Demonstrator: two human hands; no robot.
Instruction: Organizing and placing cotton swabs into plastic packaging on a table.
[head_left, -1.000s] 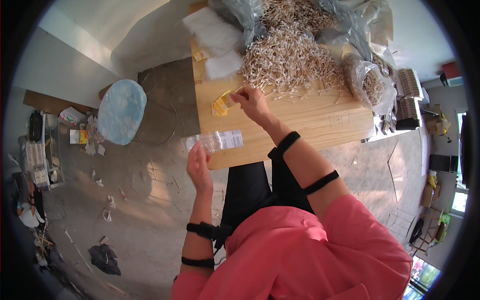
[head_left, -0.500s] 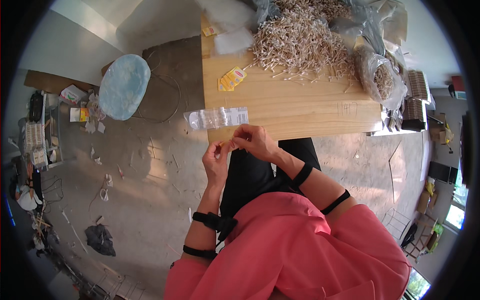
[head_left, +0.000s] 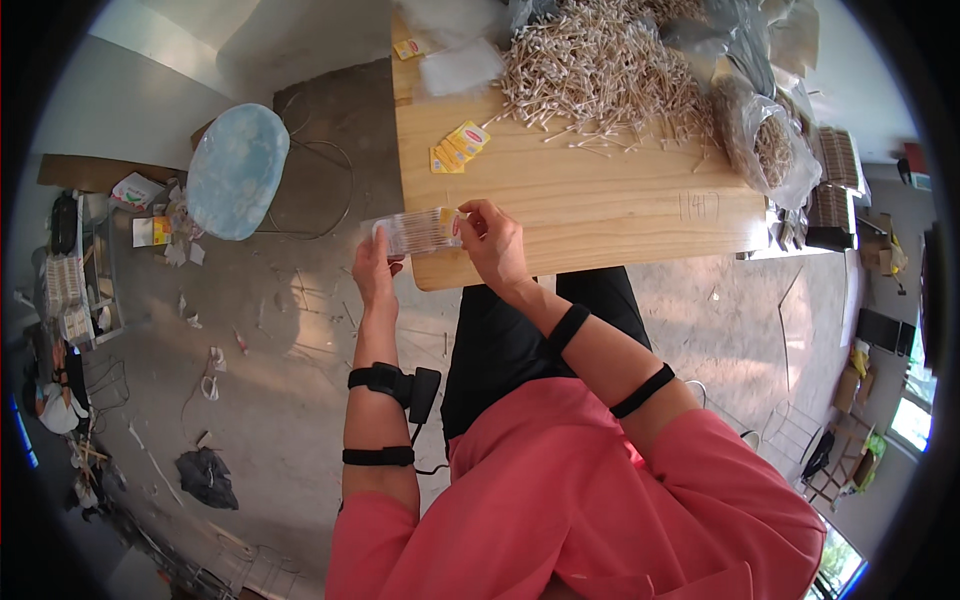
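A clear plastic packet of cotton swabs [head_left: 410,235] lies across the near left corner of the table, its left end past the edge. My left hand [head_left: 374,271] grips that left end, with the thumb on top and the other fingers partly hidden beneath. At the packet's right end, my right hand [head_left: 496,248] pinches a small yellow card [head_left: 449,219] against the swabs. Whether the card is inside the plastic or on top of it, I cannot tell. Farther up the table lie several fanned yellow cards [head_left: 459,147].
A big heap of loose cotton swabs [head_left: 600,80] covers the table's far side, beside an open clear bag of swabs [head_left: 765,150]. Clear plastic sleeves [head_left: 460,68] lie at the far left of the wooden table [head_left: 600,210]. A blue round stool [head_left: 238,170] stands to the left.
My hands have parted from pinching a small yellow card together near the table edge. The left has moved left onto the packet; the right has brought the card to the packet's right end.
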